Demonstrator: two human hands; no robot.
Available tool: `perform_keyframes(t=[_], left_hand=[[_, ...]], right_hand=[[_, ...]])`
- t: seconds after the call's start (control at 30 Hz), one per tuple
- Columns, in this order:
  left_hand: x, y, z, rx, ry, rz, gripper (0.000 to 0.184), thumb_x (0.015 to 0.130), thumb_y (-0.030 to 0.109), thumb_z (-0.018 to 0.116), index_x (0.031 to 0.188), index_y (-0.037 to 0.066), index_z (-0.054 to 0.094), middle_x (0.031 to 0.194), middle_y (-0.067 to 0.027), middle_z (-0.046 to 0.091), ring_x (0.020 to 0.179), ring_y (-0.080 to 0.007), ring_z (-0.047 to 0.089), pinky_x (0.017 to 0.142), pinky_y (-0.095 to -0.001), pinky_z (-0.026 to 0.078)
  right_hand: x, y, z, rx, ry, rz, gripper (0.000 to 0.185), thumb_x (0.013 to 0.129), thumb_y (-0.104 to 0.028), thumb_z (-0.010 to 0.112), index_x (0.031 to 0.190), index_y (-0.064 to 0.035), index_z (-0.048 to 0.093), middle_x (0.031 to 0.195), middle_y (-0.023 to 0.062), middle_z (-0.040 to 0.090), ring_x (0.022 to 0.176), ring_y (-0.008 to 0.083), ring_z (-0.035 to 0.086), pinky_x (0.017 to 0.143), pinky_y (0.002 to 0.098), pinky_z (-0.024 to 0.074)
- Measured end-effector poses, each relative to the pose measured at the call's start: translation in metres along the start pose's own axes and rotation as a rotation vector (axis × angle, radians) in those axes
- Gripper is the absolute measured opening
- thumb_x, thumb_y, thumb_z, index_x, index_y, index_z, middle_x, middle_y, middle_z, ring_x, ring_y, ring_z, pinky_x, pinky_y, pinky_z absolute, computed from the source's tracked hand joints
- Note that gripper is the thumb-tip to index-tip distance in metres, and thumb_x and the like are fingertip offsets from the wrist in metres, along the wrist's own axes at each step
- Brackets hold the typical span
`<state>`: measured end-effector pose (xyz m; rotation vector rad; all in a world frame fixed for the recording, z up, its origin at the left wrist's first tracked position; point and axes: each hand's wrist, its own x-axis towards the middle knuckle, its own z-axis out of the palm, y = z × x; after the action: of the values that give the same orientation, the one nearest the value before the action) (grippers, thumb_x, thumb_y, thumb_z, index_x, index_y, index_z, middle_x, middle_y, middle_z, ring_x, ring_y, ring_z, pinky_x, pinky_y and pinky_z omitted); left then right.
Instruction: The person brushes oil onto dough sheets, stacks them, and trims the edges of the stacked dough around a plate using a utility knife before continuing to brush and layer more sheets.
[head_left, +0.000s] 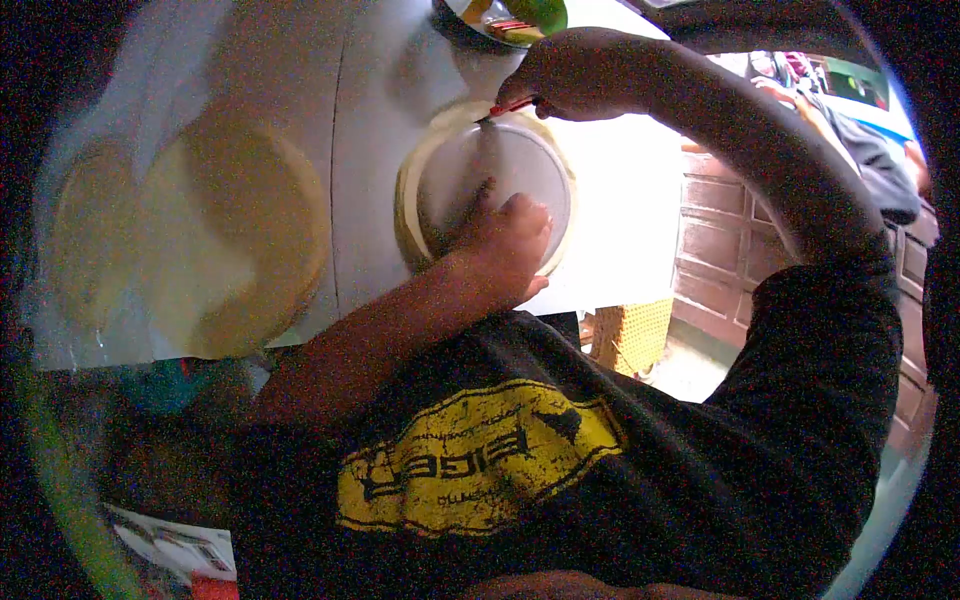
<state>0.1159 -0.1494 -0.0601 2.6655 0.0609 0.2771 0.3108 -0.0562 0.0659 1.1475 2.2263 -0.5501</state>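
Note:
A round, whitish lid-like disc point(455, 180) with a raised rim lies on a slightly larger cream-coloured round sheet point(408, 190), whose border shows around it. My left hand point(505, 240) presses on the lower part of the disc, fingers curled and thumb near its edge. At the far side, my right hand point(580, 75) is closed around a slim red-handled knife point(512, 106). Its dark tip touches or hovers at the disc's upper rim; I cannot tell which. Part of the knife is hidden inside the fingers.
Large cream-coloured round sheets point(240, 240) lie overlapping on the left of the white table point(375, 60). A bowl point(545, 15), green inside, stands at the far edge with slim items in it. Beyond the right edge are a yellow woven box point(632, 335) and another person's sleeve point(870, 150).

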Motion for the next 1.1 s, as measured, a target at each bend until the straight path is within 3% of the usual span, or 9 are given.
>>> perform_keyframes(t=[0.2,0.27,0.4,0.57,0.7,0.77,0.87,1.0,1.1], left_hand=[[0.005,-0.001,0.022,0.089,0.108,-0.077,0.062,0.080,0.048,0.064,0.122,0.004,0.057,0.122,-0.0099,0.053,0.119,-0.0302,0.044,0.105,-0.0616,0.026],[0.001,-0.005,-0.006,0.052,-0.154,-0.026,0.056,0.083,0.045,0.061,0.122,0.006,0.058,0.122,-0.0101,0.051,0.120,-0.0294,0.044,0.105,-0.0606,0.027],[0.004,-0.012,-0.002,-0.014,-0.181,-0.025,0.052,0.084,0.043,0.060,0.122,0.008,0.058,0.120,-0.0097,0.052,0.120,-0.0279,0.044,0.105,-0.0599,0.028],[0.009,-0.022,0.013,0.078,-0.024,-0.035,0.045,0.084,0.037,0.059,0.119,0.008,0.061,0.114,-0.0080,0.056,0.116,-0.0255,0.048,0.098,-0.0523,0.036],[0.019,-0.032,0.017,0.103,-0.084,-0.013,0.039,0.086,0.028,0.057,0.118,0.008,0.062,0.115,-0.0063,0.057,0.114,-0.0245,0.051,0.093,-0.0494,0.040],[0.025,-0.042,0.016,0.071,-0.166,0.060,0.047,0.078,0.031,0.065,0.120,0.010,0.060,0.124,-0.0106,0.055,0.110,-0.0325,0.055,0.090,-0.0562,0.045],[0.039,-0.048,0.009,0.051,-0.298,0.078,0.043,0.080,0.029,0.065,0.120,0.015,0.061,0.125,-0.0108,0.055,0.112,-0.0354,0.055,0.091,-0.0570,0.046],[0.044,-0.045,-0.008,0.133,-0.239,0.087,0.041,0.082,0.027,0.064,0.122,0.019,0.060,0.126,-0.0115,0.054,0.116,-0.0402,0.052,0.094,-0.0590,0.044],[0.050,-0.042,-0.013,0.166,-0.282,0.106,0.041,0.084,0.025,0.063,0.125,0.021,0.059,0.128,-0.0132,0.053,0.118,-0.0440,0.049,0.097,-0.0596,0.043]], right_hand=[[-0.022,-0.008,0.033,0.342,0.018,0.264,0.040,0.087,-0.011,0.060,0.126,-0.0188,0.059,0.105,0.0117,0.068,0.088,0.0327,0.066,0.081,0.0443,0.0514],[-0.032,-0.010,0.041,0.378,-0.022,0.332,0.041,0.088,-0.012,0.059,0.128,-0.0195,0.056,0.103,0.0134,0.068,0.087,0.0334,0.065,0.080,0.0453,0.0506],[-0.045,-0.015,0.062,0.553,0.020,0.425,0.043,0.088,-0.011,0.059,0.130,-0.0181,0.053,0.099,0.0169,0.068,0.084,0.0348,0.065,0.077,0.0467,0.0487],[-0.059,-0.023,0.091,0.557,0.071,0.444,0.045,0.088,-0.011,0.059,0.132,-0.0158,0.052,0.099,0.0185,0.067,0.082,0.0334,0.065,0.075,0.0454,0.0494],[-0.073,-0.044,0.097,0.593,0.080,0.504,0.049,0.086,-0.008,0.057,0.134,-0.0139,0.050,0.096,0.0207,0.066,0.078,0.0321,0.064,0.072,0.0438,0.0495],[-0.073,-0.053,0.103,0.635,0.062,0.585,0.051,0.085,-0.006,0.057,0.135,-0.0142,0.049,0.094,0.0210,0.066,0.076,0.0318,0.063,0.071,0.0435,0.0492],[-0.075,-0.066,0.117,0.780,0.056,0.712,0.055,0.084,-0.002,0.053,0.137,-0.0152,0.046,0.089,0.0207,0.065,0.074,0.0300,0.062,0.069,0.0434,0.0482],[-0.080,-0.086,0.113,0.717,-0.010,0.721,0.058,0.083,0.000,0.050,0.139,-0.0128,0.043,0.081,0.0179,0.063,0.063,0.0232,0.060,0.058,0.0389,0.0497],[-0.081,-0.104,0.106,1.020,-0.093,0.934,0.059,0.082,0.001,0.048,0.140,-0.0096,0.041,0.076,0.0150,0.061,0.054,0.0188,0.058,0.050,0.0343,0.0497]])
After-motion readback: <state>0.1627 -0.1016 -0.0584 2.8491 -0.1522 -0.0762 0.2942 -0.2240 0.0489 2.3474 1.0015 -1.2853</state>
